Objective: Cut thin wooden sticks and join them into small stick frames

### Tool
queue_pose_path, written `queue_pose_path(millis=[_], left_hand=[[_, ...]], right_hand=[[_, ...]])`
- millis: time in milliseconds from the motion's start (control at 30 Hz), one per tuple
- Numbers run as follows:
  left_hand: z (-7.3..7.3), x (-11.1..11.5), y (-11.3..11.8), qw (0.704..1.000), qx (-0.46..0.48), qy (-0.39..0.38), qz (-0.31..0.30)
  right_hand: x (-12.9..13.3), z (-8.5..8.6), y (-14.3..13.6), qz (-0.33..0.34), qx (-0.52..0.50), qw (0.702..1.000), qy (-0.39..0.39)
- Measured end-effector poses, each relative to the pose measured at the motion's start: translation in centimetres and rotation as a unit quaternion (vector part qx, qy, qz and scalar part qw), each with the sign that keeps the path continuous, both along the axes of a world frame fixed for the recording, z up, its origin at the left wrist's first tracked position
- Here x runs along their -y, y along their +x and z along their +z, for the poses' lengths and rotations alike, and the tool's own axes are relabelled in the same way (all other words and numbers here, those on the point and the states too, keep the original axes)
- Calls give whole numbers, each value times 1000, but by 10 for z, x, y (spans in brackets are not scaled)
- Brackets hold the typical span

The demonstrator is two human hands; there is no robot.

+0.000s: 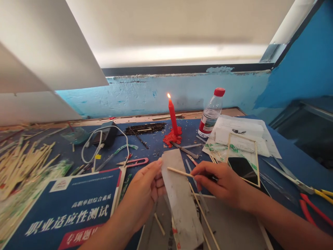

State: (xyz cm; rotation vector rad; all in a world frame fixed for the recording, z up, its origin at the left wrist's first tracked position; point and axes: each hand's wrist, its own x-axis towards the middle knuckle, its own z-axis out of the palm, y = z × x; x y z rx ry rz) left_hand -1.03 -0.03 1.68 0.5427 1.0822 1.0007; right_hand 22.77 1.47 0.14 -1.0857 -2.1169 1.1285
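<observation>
My left hand [147,189] grips the edge of a worn grey strip of sandpaper-like sheet [179,191], thumb on its upper left side. Between the thumb and fingers of my right hand [221,182] is a thin wooden stick [180,171]. The stick's far end lies across the strip's face near its top. Beneath the hands is a grey board or book [231,218], with more thin wooden sticks [205,217] on it. Behind the strip a lit red candle [172,118] stands upright in a lump of melted red wax [173,137].
A blue book [78,208] lies left, beside many wooden sticks [28,166]. Pink-handled snips [134,162], a white cable [83,151] and dark sticks [148,127] lie behind. Right are a water bottle [209,116], papers [241,128], a phone [241,168] under a wooden frame [257,156], and scissors [299,182].
</observation>
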Motion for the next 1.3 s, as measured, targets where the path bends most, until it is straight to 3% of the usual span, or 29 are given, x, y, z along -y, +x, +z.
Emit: queue_pose_path(millis=[100,233,333,433,500,600,667,867,1000,1233,1300], left_hand=[[1,4,4,997,-39,45,-38],[2,7,4,995,-71,63,-35],[1,4,1,995,-70,65,-25],[-3,1,-1,996,-62,61,-27],[-5,0,-1,996,-60,61,-31],[-8,1,0,995,-60,67,-42],[-9,2,-1,994,-66,72,-49],[-6,3,-1,993,-81,71,-55],[-6,3,0,993,-73,74,-58],[-16,0,-3,992,-84,73,-51],[-18,0,-4,992,-91,75,-49]], right_hand=[[4,1,-10,2,8,1000,1],[14,13,-6,-2,115,987,108],[24,18,26,-93,263,950,139],[37,8,75,-207,403,885,105],[45,-4,103,-267,441,852,90],[54,-17,123,-321,454,829,60],[56,-19,123,-335,454,824,54],[50,-15,108,-323,410,846,108],[46,-16,102,-338,402,839,139],[52,-21,97,-365,473,801,31],[51,-22,95,-368,466,804,17]])
